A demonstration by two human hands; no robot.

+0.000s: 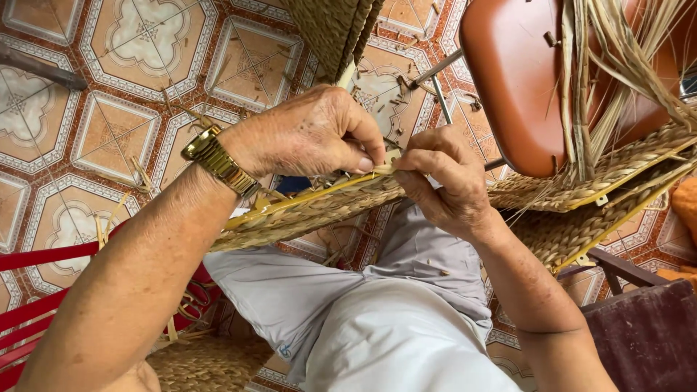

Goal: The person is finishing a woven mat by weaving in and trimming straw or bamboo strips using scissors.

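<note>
A view looking down over a seated person's lap shows two bare hands working on the edge of a woven straw panel [305,210]. The left hand [308,134], with a gold wristwatch [218,161] on its wrist, is closed, thumb and fingertips pinching a thin pale straw strand [383,168] at the top edge of the panel. The right hand [443,181] meets it just beside, fingers curled shut around the same edge, touching the strand and the left fingertips. The panel runs under both hands, from below the left wrist across to the far side of the right hand, braided in tan fibre around a yellow frame rod [319,196]. Beyond the right hand, more woven panels [581,210] with yellow rods are stacked, and loose dry straw [617,58] hangs over an orange-brown chair seat [508,80] above them. Below the hands lie the person's grey trousers [363,312]. Under the left forearm sit a red slatted chair [36,290] and a woven mat [210,363]. Behind the hands, the patterned tile floor [131,65] is scattered with straw scraps
</note>
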